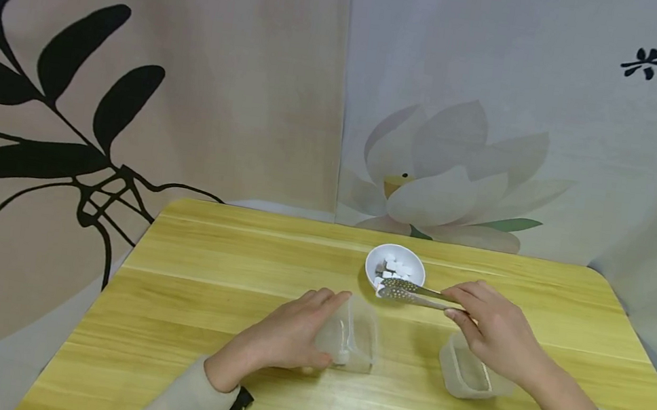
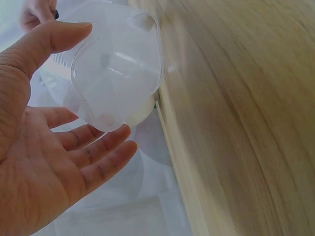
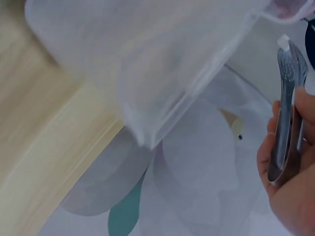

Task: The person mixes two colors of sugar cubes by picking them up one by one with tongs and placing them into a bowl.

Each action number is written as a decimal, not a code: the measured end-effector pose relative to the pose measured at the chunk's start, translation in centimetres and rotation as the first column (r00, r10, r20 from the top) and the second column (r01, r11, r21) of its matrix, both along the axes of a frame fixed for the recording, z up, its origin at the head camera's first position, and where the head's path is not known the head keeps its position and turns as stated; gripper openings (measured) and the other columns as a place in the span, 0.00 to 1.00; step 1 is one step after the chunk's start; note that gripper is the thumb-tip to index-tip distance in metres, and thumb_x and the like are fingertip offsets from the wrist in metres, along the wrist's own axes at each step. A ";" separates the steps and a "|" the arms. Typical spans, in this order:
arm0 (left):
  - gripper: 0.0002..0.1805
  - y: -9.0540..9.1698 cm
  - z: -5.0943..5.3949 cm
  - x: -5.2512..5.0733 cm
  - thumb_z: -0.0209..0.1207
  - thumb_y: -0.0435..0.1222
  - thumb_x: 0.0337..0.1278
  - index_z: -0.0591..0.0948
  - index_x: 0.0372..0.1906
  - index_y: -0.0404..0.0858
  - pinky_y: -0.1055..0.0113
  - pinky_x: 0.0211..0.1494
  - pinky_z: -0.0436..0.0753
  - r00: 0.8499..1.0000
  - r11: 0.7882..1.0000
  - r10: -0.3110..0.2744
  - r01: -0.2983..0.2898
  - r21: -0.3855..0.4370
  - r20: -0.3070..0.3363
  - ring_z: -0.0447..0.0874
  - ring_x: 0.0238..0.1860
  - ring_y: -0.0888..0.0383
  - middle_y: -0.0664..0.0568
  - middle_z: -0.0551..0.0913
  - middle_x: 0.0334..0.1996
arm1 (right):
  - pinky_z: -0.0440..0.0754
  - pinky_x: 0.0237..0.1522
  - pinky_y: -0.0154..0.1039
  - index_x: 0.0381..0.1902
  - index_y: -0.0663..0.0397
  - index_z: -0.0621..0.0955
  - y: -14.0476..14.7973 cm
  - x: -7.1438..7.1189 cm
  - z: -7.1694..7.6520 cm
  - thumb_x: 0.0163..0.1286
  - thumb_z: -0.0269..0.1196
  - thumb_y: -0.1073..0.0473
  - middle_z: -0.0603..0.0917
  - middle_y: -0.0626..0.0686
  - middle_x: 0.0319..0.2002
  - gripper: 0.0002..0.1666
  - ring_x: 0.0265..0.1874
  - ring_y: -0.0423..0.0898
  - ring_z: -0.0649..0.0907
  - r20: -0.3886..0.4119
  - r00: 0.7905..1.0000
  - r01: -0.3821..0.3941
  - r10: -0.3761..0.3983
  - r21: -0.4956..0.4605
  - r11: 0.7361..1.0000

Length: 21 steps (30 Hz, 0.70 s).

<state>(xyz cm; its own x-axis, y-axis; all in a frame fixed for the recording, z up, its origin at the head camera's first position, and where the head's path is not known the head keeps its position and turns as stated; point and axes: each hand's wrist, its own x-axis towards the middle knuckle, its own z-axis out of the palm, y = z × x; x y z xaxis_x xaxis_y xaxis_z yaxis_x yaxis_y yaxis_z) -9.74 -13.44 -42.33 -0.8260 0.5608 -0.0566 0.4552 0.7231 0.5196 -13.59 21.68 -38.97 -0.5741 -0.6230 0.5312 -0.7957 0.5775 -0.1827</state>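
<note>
My right hand (image 1: 498,328) holds metal tongs (image 1: 415,299) with perforated tips, over the near rim of a small white bowl (image 1: 415,265). Several white cubes (image 1: 397,268) lie in that bowl. A white piece (image 3: 283,42) shows at the tongs' tips in the right wrist view. My left hand (image 1: 297,328) grips a clear plastic container (image 1: 363,332) from its left side, thumb and fingers on opposite sides in the left wrist view. A small whitish spot shows low in this container; whether it is a cube is unclear.
A second translucent container (image 1: 457,378) stands on the wooden table (image 1: 203,272) under my right hand and wrist, partly hidden by them. Behind the table's far edge hangs a printed curtain (image 1: 257,87) with leaves and a flower.
</note>
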 end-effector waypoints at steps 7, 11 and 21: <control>0.58 -0.1 0.0 -0.1 0.77 0.43 0.47 0.58 0.82 0.38 0.54 0.64 0.78 1.000 1.000 -0.008 0.008 0.002 -0.013 0.73 0.63 0.53 0.49 0.73 0.66 | 0.78 0.29 0.39 0.49 0.60 0.87 1.0 -2.2 0.2 0.76 0.65 0.57 0.88 0.52 0.42 0.13 0.35 0.45 0.79 -0.018 0.998 0.052 -0.053 -0.052 0.997; 0.58 -0.1 0.1 -0.1 0.77 0.42 0.46 0.58 0.82 0.38 0.54 0.64 0.78 1.000 1.000 -0.006 0.006 0.001 -0.013 0.73 0.62 0.54 0.49 0.73 0.66 | 0.79 0.29 0.43 0.49 0.61 0.86 1.2 -2.7 0.0 0.55 0.76 0.74 0.88 0.52 0.42 0.22 0.35 0.46 0.80 0.006 0.995 0.104 -0.104 -0.041 0.994; 0.58 -0.1 0.1 0.0 0.77 0.42 0.47 0.58 0.83 0.39 0.56 0.64 0.79 1.000 1.000 -0.007 0.007 0.003 -0.014 0.73 0.62 0.54 0.49 0.73 0.66 | 0.78 0.29 0.44 0.52 0.60 0.86 1.7 -2.9 -0.8 0.61 0.75 0.70 0.88 0.53 0.44 0.21 0.37 0.48 0.81 0.098 0.977 0.186 -0.188 0.024 0.982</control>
